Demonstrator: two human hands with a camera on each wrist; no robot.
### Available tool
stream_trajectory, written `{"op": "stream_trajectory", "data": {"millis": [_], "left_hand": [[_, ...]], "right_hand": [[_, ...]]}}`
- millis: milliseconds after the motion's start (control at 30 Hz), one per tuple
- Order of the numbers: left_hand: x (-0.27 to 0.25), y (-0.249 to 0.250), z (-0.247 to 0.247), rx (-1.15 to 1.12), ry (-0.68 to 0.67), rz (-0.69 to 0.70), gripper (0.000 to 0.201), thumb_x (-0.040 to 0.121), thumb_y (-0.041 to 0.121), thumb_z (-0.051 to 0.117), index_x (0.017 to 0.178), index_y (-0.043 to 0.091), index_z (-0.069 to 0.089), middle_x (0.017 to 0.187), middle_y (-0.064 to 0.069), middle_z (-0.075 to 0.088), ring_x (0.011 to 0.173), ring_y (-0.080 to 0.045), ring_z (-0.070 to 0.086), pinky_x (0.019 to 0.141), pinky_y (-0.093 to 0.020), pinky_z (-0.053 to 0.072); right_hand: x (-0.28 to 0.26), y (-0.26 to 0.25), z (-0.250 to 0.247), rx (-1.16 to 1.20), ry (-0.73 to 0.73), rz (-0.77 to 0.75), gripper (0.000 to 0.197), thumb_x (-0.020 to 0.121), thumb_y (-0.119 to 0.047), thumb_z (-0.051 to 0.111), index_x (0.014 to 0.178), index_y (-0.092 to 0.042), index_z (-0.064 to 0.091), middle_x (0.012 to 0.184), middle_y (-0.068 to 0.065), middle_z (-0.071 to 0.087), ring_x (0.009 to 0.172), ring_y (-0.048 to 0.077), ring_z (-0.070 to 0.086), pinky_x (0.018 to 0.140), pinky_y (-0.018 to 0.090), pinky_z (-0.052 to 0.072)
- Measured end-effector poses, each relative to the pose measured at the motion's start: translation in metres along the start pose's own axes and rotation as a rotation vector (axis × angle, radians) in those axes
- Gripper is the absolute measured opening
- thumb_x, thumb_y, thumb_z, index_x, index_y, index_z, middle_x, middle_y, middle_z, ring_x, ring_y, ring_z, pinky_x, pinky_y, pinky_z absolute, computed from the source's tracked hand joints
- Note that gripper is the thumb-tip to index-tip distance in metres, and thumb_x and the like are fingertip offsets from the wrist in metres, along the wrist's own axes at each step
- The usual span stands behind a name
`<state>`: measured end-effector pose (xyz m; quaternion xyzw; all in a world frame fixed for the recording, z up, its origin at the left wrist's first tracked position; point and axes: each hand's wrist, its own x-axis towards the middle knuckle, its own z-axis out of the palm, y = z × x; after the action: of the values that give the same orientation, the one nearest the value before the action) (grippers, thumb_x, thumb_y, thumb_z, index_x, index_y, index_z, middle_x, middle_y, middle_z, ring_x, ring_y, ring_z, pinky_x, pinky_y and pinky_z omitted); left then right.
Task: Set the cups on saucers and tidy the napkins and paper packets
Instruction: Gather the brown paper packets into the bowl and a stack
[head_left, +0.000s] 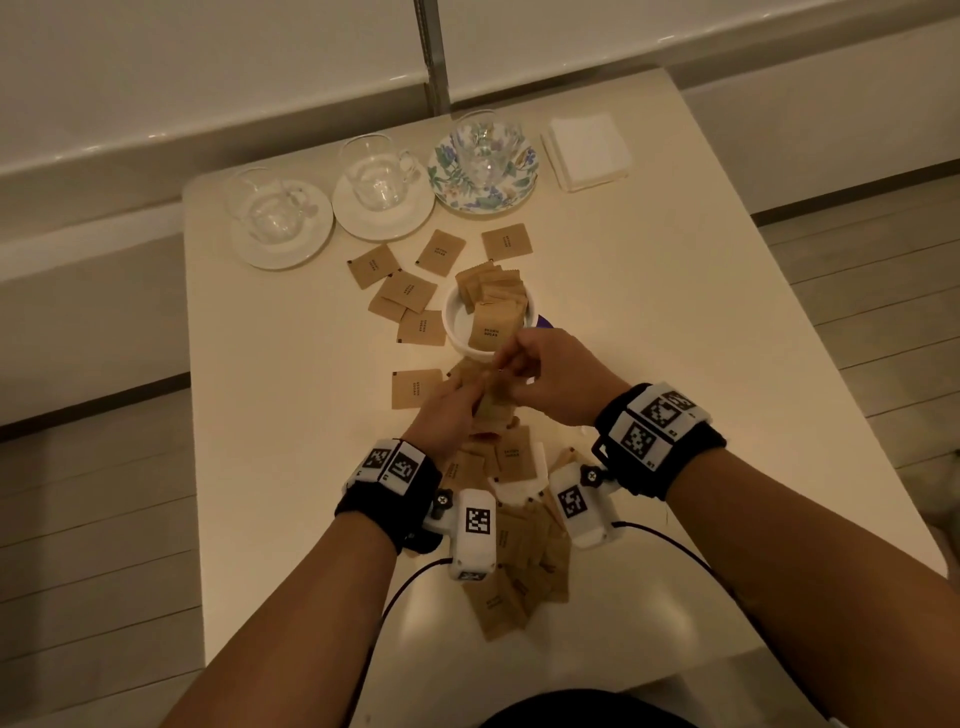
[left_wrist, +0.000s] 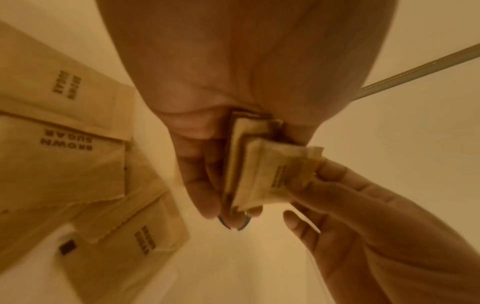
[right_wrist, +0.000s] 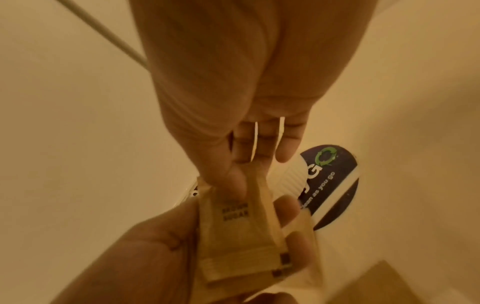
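A: Where do we have the packets?
B: Our left hand (head_left: 441, 410) grips a small stack of brown sugar packets (left_wrist: 249, 164), fingers curled round it, over the middle of the tabletop (head_left: 623, 291). The stack stands on edge, its long axis running away from us towards the white bowl (head_left: 457, 325).
A: And our right hand (head_left: 550, 376)?
B: Thumb and fingertips pinch the top packet's far end.
A: What do the containers hold?
B: The bowl holds several packets standing upright. At the far edge, 3 glass cups (head_left: 376, 174) sit on 3 saucers (head_left: 283, 247). Napkins (head_left: 587, 148) are stacked at the far right corner. Loose packets (head_left: 410, 293) lie flat left of the bowl, more near us.
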<state>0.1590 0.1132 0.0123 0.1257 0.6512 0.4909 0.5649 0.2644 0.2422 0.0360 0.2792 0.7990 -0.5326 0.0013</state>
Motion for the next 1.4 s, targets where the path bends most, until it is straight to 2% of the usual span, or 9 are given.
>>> {"op": "stream_trajectory", "data": {"millis": [233, 333, 467, 600, 767, 900, 1033, 1167, 1400], "left_hand": [[-0.001, -0.001, 0.007, -0.181, -0.072, -0.054, 0.066, 0.096, 0.067, 0.026, 0.111, 0.02, 0.069, 0.09, -0.012, 0.068, 0.07, -0.022, 0.063, 0.058, -0.03, 0.048], [-0.001, -0.001, 0.01, -0.201, -0.033, -0.043, 0.049, 0.097, 0.06, 0.036, 0.102, 0.024, 0.069, 0.088, -0.003, 0.065, 0.067, -0.017, 0.057, 0.057, -0.031, 0.048], [-0.003, -0.001, 0.006, -0.327, -0.019, -0.026, 0.034, 0.098, 0.045, 0.045, 0.098, 0.021, 0.069, 0.081, -0.005, 0.054, 0.065, -0.015, 0.051, 0.056, -0.027, 0.038], [-0.007, -0.006, 0.006, -0.352, 0.01, -0.023, 0.03, 0.085, 0.043, 0.062, 0.1, 0.018, 0.068, 0.094, -0.014, 0.053, 0.086, -0.027, 0.048, 0.071, -0.035, 0.04], [-0.007, -0.017, -0.008, -0.309, 0.15, -0.015, 0.012, 0.095, 0.013, 0.059, 0.084, 0.014, 0.064, 0.068, -0.002, 0.056, 0.06, -0.015, 0.049, 0.056, -0.028, 0.045], [-0.008, -0.029, -0.023, -0.398, 0.259, -0.07, 0.014, 0.098, 0.015, 0.053, 0.094, 0.008, 0.065, 0.071, -0.005, 0.065, 0.06, -0.015, 0.062, 0.051, -0.025, 0.05], [-0.01, -0.036, -0.026, -0.431, 0.272, -0.07, 0.019, 0.1, 0.02, 0.05, 0.099, 0.006, 0.062, 0.073, -0.008, 0.066, 0.064, -0.018, 0.065, 0.057, -0.028, 0.055], [-0.007, -0.036, -0.024, -0.36, 0.316, -0.028, 0.018, 0.099, 0.021, 0.053, 0.093, 0.008, 0.063, 0.068, -0.005, 0.066, 0.06, -0.016, 0.065, 0.053, -0.027, 0.055], [0.0, -0.031, -0.016, -0.003, 0.311, 0.143, 0.037, 0.084, 0.043, 0.071, 0.086, 0.008, 0.058, 0.076, -0.007, 0.064, 0.072, -0.024, 0.065, 0.066, -0.042, 0.061]], "right_hand": [[-0.002, -0.004, 0.009, -0.045, 0.075, -0.064, 0.024, 0.084, -0.005, 0.067, 0.103, -0.02, 0.065, 0.091, -0.007, 0.066, 0.082, 0.013, 0.065, 0.078, 0.034, 0.058], [-0.006, -0.007, 0.012, -0.141, 0.048, -0.118, 0.032, 0.081, -0.011, 0.071, 0.112, -0.014, 0.064, 0.11, -0.001, 0.06, 0.102, 0.016, 0.058, 0.092, 0.038, 0.052], [-0.014, -0.011, 0.015, -0.149, -0.127, -0.14, 0.057, 0.069, -0.023, 0.085, 0.118, -0.015, 0.058, 0.113, -0.004, 0.06, 0.101, 0.012, 0.056, 0.091, 0.031, 0.05], [-0.014, -0.014, 0.024, -0.254, -0.091, -0.165, 0.059, 0.071, -0.027, 0.083, 0.124, -0.017, 0.059, 0.119, -0.003, 0.059, 0.107, 0.015, 0.055, 0.097, 0.037, 0.048], [-0.012, 0.007, 0.029, -0.305, -0.076, -0.055, 0.074, 0.068, -0.045, 0.081, 0.131, -0.023, 0.051, 0.13, 0.001, 0.054, 0.118, 0.021, 0.051, 0.099, 0.039, 0.045], [-0.012, 0.034, 0.043, -0.815, -0.162, 0.076, 0.058, 0.079, -0.056, 0.067, 0.125, -0.022, 0.054, 0.122, 0.002, 0.054, 0.111, 0.024, 0.05, 0.095, 0.039, 0.039], [-0.01, 0.038, 0.051, -0.883, -0.134, 0.053, 0.036, 0.081, -0.048, 0.067, 0.103, -0.02, 0.059, 0.107, 0.001, 0.056, 0.103, 0.024, 0.052, 0.089, 0.039, 0.039], [-0.007, 0.035, 0.042, -0.697, -0.169, 0.186, 0.007, 0.088, -0.024, 0.059, 0.089, -0.018, 0.058, 0.093, 0.001, 0.059, 0.092, 0.024, 0.055, 0.087, 0.037, 0.044], [-0.007, 0.027, 0.017, -0.244, -0.099, 0.229, 0.008, 0.086, -0.011, 0.062, 0.089, -0.018, 0.062, 0.081, -0.006, 0.061, 0.076, 0.013, 0.059, 0.066, 0.022, 0.046]]}}
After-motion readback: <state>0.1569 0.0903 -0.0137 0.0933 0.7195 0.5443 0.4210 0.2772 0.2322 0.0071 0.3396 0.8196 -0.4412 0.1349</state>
